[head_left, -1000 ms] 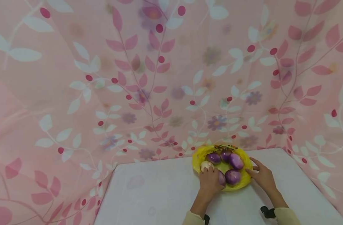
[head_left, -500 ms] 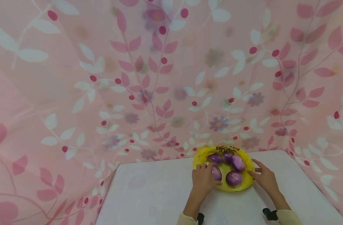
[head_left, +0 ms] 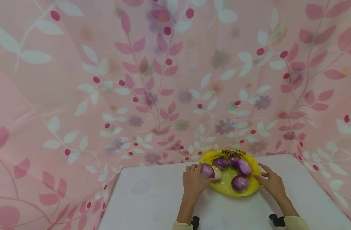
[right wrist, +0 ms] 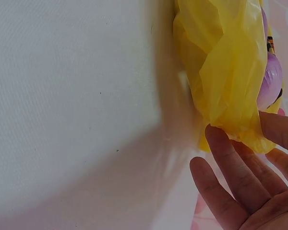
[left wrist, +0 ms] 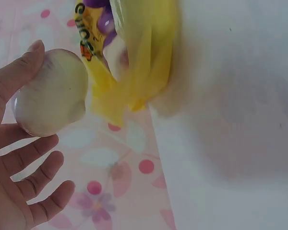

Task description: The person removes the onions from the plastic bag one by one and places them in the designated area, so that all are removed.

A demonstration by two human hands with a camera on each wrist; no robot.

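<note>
A yellow plastic bag, its mouth spread wide, stands on the white table in the head view. Inside lie several glossy round vegetables, mostly purple, and one cream-coloured vegetable. My left hand holds a round purple-and-cream vegetable at the bag's left rim; the left wrist view shows this vegetable between thumb and forefinger, its pale side facing the camera, the other fingers spread. At the right rim, my right hand pinches the plastic, thumb inside and fingers outside.
The white table runs left and right of the bag, its far edge close behind. Beyond it hangs a pink floral cloth. Black straps sit at the wrists.
My left hand has moved left from inside the bag to its rim, bringing one purple vegetable with it. The cream vegetable has come into fuller view. My right hand stays at the right rim.
</note>
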